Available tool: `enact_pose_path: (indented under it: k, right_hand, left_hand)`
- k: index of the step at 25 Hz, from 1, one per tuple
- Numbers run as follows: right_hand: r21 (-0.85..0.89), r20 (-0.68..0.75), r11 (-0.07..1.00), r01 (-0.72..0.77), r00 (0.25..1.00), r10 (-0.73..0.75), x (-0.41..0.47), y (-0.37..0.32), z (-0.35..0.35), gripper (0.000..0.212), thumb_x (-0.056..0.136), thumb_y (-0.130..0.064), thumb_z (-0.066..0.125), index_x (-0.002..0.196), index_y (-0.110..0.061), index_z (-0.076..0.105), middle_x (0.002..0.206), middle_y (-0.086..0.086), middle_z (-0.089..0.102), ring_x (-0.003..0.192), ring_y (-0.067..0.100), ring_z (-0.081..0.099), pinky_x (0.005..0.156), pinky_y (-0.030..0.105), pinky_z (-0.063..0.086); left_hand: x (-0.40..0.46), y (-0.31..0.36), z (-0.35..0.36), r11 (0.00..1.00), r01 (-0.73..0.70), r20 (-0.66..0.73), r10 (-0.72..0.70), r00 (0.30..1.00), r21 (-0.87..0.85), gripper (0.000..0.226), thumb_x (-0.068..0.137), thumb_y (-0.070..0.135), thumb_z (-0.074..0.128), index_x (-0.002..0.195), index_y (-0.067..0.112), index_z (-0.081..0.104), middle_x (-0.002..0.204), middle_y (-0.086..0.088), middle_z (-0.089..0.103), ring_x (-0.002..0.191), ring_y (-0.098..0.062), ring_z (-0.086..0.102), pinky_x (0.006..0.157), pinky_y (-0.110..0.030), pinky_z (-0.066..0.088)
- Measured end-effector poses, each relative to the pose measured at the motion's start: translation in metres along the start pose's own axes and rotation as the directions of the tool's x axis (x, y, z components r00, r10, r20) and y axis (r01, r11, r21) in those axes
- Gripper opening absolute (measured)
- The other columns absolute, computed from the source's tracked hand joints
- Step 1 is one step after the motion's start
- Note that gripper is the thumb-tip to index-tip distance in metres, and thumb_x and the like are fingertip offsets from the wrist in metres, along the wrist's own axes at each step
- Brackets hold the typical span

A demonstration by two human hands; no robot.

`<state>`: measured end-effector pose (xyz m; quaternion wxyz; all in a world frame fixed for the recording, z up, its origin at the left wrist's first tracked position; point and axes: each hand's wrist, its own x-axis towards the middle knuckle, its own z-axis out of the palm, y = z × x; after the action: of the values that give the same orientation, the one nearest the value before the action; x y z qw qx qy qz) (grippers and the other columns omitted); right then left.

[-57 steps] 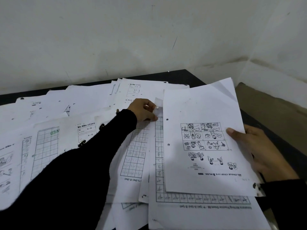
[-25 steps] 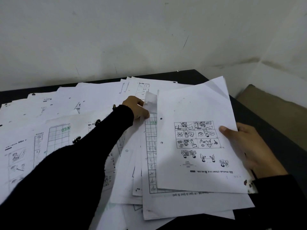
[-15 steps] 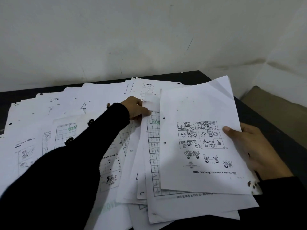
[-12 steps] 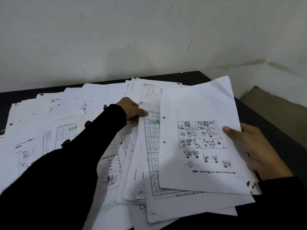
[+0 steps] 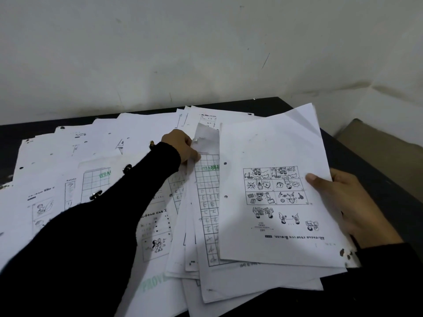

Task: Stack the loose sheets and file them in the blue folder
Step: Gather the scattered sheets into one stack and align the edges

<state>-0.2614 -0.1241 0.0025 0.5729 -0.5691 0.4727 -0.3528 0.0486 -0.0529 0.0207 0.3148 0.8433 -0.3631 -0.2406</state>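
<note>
Right hand clamped the gathered stack at right of frame to keep it squared, while left hand pinched a grid sheet at centre, apparently to add it.

A dark table stands against a pale wall, its far edge and right side bare. White sheets lie spread across most of its top, overlapping one another, many with punched holes along an edge. Some carry grids, small drawings and a green stamp. Toward the near right a rough pile of sheets lies fanned out, its lower corners reaching over the table's near edge.
</note>
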Motion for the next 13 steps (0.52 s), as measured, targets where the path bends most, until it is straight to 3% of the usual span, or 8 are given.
enact_pose_path:
  k: [2,6,10,13]
  right_hand:
    - [-0.002,0.001,1.000,-0.002,1.000,0.002,0.000,0.000,0.000,0.013,0.092,-0.008,0.059,0.096,-0.012,0.071,0.088,0.008,0.077,0.075,0.025,0.074,0.078,0.043,0.056]
    - [0.004,0.001,1.000,-0.002,1.000,0.002,0.000,0.000,-0.001,0.014,0.093,-0.008,0.058,0.099,-0.012,0.070,0.086,0.005,0.077,0.071,0.020,0.074,0.070,0.038,0.060]
    - [0.015,-0.001,1.000,-0.008,1.000,0.008,0.002,0.001,-0.001,0.013,0.092,-0.008,0.059,0.097,-0.013,0.070,0.086,0.006,0.077,0.072,0.022,0.074,0.077,0.042,0.057]
    - [0.018,-0.006,1.000,-0.004,1.000,0.004,0.002,0.003,0.000,0.014,0.092,-0.007,0.059,0.094,-0.014,0.071,0.087,0.007,0.077,0.076,0.025,0.074,0.083,0.046,0.055]
  left_hand:
    - [0.001,-0.003,0.000,0.999,0.022,0.010,-0.022,1.000,-0.044,0.029,0.067,0.012,0.083,0.065,0.012,0.054,0.071,-0.006,0.061,0.058,-0.020,0.057,0.060,-0.025,0.052]
    - [0.005,-0.010,-0.002,0.989,0.011,-0.013,-0.013,1.000,-0.150,0.031,0.061,0.008,0.085,0.064,0.015,0.055,0.086,-0.012,0.063,0.075,-0.026,0.058,0.081,-0.037,0.054]
    - [-0.001,-0.011,-0.001,0.995,-0.053,-0.020,0.052,0.998,-0.087,0.029,0.063,0.009,0.083,0.065,0.019,0.055,0.070,0.001,0.057,0.075,-0.021,0.054,0.060,-0.022,0.043]
    - [-0.004,-0.008,0.007,0.993,-0.076,-0.047,0.072,0.996,-0.088,0.030,0.064,0.008,0.081,0.065,0.021,0.054,0.069,0.005,0.054,0.075,-0.018,0.052,0.054,-0.019,0.037]
